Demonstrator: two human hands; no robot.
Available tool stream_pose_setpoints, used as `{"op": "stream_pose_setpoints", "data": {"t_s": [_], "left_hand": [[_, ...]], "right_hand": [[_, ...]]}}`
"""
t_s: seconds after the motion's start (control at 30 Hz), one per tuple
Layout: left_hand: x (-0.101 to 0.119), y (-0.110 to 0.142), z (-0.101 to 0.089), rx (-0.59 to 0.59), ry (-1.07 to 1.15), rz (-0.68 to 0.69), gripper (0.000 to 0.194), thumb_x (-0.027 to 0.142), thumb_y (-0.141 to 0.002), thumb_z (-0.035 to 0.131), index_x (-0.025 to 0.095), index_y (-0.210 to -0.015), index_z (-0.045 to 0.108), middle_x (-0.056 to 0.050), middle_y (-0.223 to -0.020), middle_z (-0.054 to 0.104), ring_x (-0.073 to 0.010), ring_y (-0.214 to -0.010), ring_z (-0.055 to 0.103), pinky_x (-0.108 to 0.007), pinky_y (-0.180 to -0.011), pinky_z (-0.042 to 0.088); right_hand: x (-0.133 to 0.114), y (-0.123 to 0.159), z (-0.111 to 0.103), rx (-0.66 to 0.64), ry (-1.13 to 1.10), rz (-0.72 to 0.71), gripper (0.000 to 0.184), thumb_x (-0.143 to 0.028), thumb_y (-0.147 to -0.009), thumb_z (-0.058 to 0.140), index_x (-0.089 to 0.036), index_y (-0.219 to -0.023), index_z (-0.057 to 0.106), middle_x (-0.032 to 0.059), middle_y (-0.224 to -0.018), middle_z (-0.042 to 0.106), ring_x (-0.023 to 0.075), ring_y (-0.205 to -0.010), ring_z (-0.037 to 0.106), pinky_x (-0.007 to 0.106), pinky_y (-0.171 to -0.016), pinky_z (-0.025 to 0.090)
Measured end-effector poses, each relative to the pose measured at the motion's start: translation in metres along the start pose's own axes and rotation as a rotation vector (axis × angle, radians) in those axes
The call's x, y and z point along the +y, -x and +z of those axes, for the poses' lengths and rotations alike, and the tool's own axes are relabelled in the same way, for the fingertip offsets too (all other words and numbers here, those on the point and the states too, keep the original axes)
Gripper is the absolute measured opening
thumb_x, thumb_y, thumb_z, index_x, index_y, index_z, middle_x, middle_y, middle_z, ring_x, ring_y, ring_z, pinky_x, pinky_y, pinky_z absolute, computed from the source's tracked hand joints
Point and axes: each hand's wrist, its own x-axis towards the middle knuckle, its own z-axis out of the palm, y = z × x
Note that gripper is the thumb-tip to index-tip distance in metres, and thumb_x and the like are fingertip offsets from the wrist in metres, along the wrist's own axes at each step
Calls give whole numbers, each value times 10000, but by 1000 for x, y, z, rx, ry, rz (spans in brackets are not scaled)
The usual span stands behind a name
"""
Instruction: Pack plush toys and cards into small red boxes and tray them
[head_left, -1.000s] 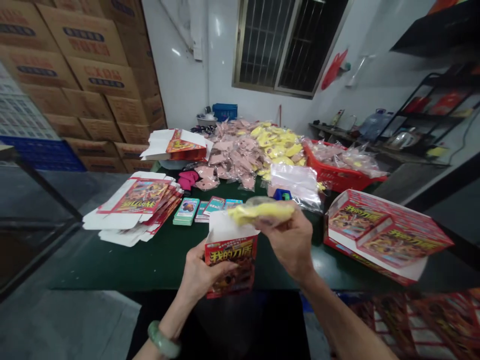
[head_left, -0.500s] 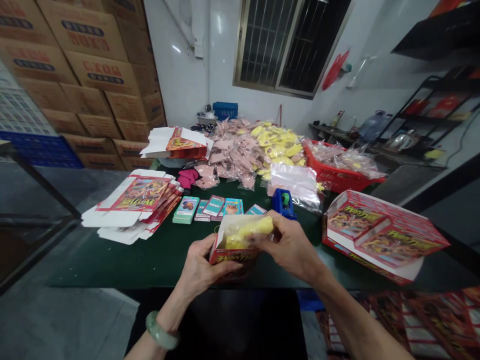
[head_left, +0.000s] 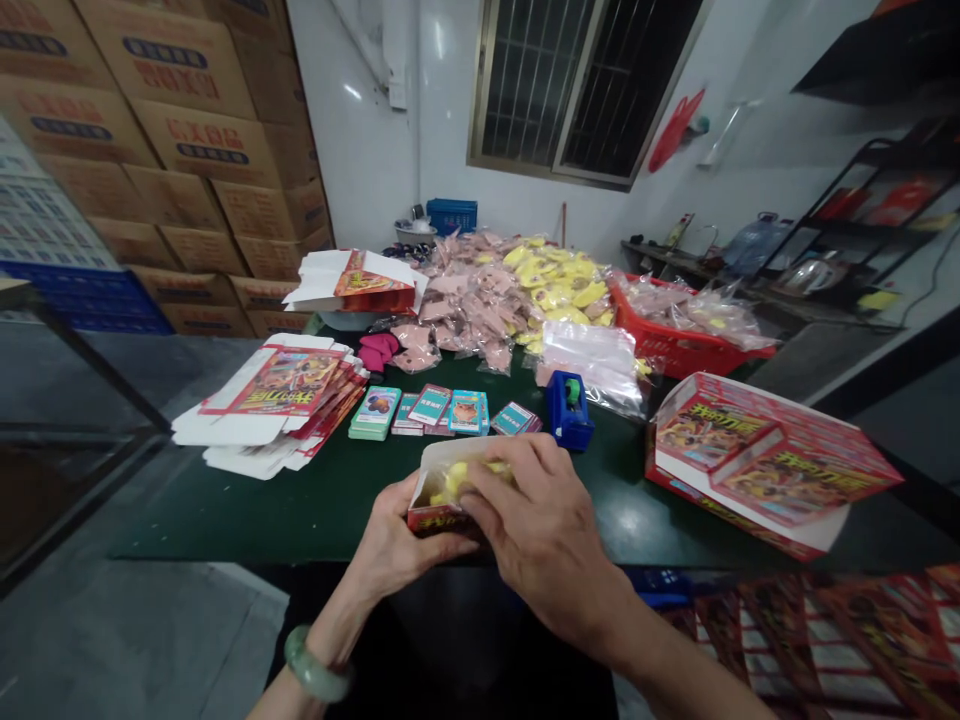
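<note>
head | left hand [head_left: 397, 535] grips red carton [head_left: 433, 520] | right hand [head_left: 544, 535] presses yellow packet [head_left: 457, 483] inside

The left hand [head_left: 397, 535] sits low at the near centre of the view, palm turned inward, its fingers curled toward the right and its thumb on top. The right hand [head_left: 544, 535] reaches over from the right with its back upward, its heel just beside the left's fingertips and its fingers [head_left: 499, 480] spread and bent downward. The left forearm [head_left: 341, 610] rises from the near edge, a pale green bangle [head_left: 309, 678] around its wrist, while the bare right forearm [head_left: 675, 665] slants in from the near right.
</note>
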Motion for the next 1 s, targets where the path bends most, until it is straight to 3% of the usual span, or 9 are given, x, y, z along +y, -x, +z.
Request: {"op": "stream_pose_setpoints", "data": {"t_s": [0.17, 0.33, 0.43, 0.5, 0.57, 0.63, 0.73, 0.9, 1.0], "left_hand": [[-4, 0, -1, 19, -22, 4, 362, 300, -588, 784, 133, -877, 642, -15, -772, 677, -150, -666, 608, -222, -597, 504], [-9, 1, 2, 99, -46, -1, 345, 347, -572, 781, 136, -797, 626, 6, -674, 648, -118, -556, 573, -186, -482, 471], [-9, 1, 3, 346, -66, 85, 617, 351, -498, 827, 152, -1029, 585, -3, -792, 667, -147, -648, 625, -209, -559, 522], [-9, 1, -1, 547, -114, 199, 811, 358, -452, 851, 154, -1163, 517, -19, -876, 664, -169, -721, 646, -234, -623, 546], [-8, 3, -11, 713, -229, 331, 867, 363, -463, 850, 149, -1220, 486, -48, -979, 644, -189, -815, 648, -257, -702, 553], [-9, 9, -25, 857, -373, 431, 852, 350, -494, 841, 148, -1242, 486, -79, -1112, 597, -215, -954, 618, -280, -809, 534], [-14, 20, -50, 988, -511, 400, 841, 311, -545, 820, 164, -1290, 459, -92, -1251, 523, -241, -1096, 551, -317, -936, 477], [-28, 30, -69, 944, -555, 149, 831, 365, -557, 801, 145, -1287, 471, -106, -1082, 629, -222, -890, 626, -348, -848, 522], [-31, 30, -67, 960, -519, 112, 841, 377, -557, 796, 140, -1292, 465, -105, -1051, 641, -212, -846, 631, -342, -818, 530]], "right_hand": [[6, -15, 9, -11, 15, 128, 252, -202, -871, 499, -174, -648, 613, 50, -719, 566, 173, -732, 486, 309, -654, 409], [8, -6, 10, -233, -300, -16, 190, -252, -887, 509, -194, -771, 648, 30, -791, 616, 149, -773, 554, 277, -674, 440], [11, 8, 5, 29, -400, 78, 162, -189, -865, 526, -216, -1002, 610, 56, -1016, 616, 169, -939, 575, 308, -803, 468], [17, 20, 7, 295, -366, 238, 187, -142, -839, 538, -220, -1001, 589, 61, -1029, 599, 179, -960, 573, 318, -827, 467], [29, 33, 18, 390, -351, 391, 123, -144, -834, 540, -213, -925, 585, 46, -932, 602, 171, -877, 584, 303, -773, 474], [47, 44, 37, 322, -362, 481, 77, -177, -854, 512, -200, -880, 581, 35, -853, 601, 159, -791, 581, 284, -707, 478], [79, 52, 70, 136, -267, 502, 146, -225, -876, 469, -184, -925, 600, 65, -905, 609, 176, -828, 582, 306, -742, 484], [118, 31, 108, -243, 205, 544, 354, -329, -889, 462, -132, -1168, 552, 146, -1210, 523, 240, -1123, 484, 347, -925, 408], [134, 12, 118, -426, 297, 567, 334, -377, -840, 542, -129, -1049, 624, 148, -1075, 589, 258, -1020, 547, 340, -820, 440]]}}
